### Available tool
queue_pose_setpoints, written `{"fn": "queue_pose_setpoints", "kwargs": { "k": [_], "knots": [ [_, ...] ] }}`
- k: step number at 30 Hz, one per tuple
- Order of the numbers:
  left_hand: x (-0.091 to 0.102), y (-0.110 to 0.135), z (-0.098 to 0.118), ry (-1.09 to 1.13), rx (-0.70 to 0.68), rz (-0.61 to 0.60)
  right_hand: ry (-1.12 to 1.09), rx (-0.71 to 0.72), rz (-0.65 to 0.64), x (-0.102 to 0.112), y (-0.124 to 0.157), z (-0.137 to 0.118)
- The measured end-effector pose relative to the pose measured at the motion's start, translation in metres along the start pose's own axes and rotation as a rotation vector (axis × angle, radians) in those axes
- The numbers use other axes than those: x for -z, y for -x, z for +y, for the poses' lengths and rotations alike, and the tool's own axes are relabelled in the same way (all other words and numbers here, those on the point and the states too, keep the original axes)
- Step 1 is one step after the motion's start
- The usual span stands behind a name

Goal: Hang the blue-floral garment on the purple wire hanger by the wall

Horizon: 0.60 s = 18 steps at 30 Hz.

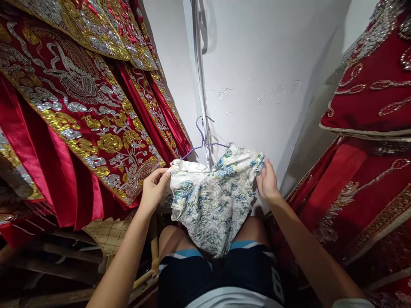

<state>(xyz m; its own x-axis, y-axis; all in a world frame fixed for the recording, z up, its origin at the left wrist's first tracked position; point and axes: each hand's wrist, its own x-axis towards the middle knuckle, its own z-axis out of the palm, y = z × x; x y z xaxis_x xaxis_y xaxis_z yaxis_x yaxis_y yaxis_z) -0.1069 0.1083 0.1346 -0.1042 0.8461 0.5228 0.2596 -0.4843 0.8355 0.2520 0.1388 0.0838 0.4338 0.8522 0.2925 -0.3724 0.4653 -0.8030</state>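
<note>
A white blouse (218, 192) with a blue, green and yellow floral print hangs in front of me on a purple wire hanger (203, 139). Its V-shaped neckline faces up, and the hem drapes down over my thighs. At the blouse's left shoulder edge, my left hand (154, 188) pinches the fabric between thumb and fingers. On the opposite side, my right hand (267, 179) grips the other sleeve edge, its fingertips partly hidden behind the cloth. The hanger's hook stands free, close to the metal pole, and no hand is on it.
Red garments (96, 107) with gold and silver embroidery hang at the left. A beaded red dress (369, 102) hangs at the right. A slim metal pole (198, 64) runs up the white wall (257, 51). Bamboo furniture (64, 256) stands at the lower left.
</note>
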Motion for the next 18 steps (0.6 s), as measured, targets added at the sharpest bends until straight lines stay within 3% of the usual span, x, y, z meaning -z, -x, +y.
{"fn": "queue_pose_setpoints", "kwargs": {
  "k": [3,6,9,11,13,14,16,18],
  "knots": [
    [-0.005,-0.004,0.007,0.032,-0.012,0.045,0.05,0.142,-0.027,-0.023,-0.018,-0.026],
    [-0.01,-0.007,0.007,0.055,0.014,0.042,0.097,0.226,-0.208,-0.05,-0.02,-0.063],
    [-0.02,0.001,-0.007,0.024,0.041,0.024,0.259,0.294,-0.469,-0.07,0.017,-0.092],
    [-0.029,0.015,-0.021,-0.069,0.002,0.074,0.322,0.239,-0.679,-0.076,0.057,-0.099],
    [-0.036,0.031,-0.037,-0.195,-0.054,0.145,0.382,0.206,-0.852,-0.073,0.091,-0.096],
    [-0.039,0.038,-0.044,-0.254,-0.083,0.174,0.407,0.259,-0.868,-0.067,0.102,-0.094],
    [-0.041,0.049,-0.055,-0.321,-0.169,0.229,0.431,0.306,-0.809,-0.049,0.106,-0.088],
    [-0.041,0.052,-0.062,-0.277,-0.266,0.327,0.406,0.245,-0.682,-0.024,0.091,-0.084]
  ]
}}
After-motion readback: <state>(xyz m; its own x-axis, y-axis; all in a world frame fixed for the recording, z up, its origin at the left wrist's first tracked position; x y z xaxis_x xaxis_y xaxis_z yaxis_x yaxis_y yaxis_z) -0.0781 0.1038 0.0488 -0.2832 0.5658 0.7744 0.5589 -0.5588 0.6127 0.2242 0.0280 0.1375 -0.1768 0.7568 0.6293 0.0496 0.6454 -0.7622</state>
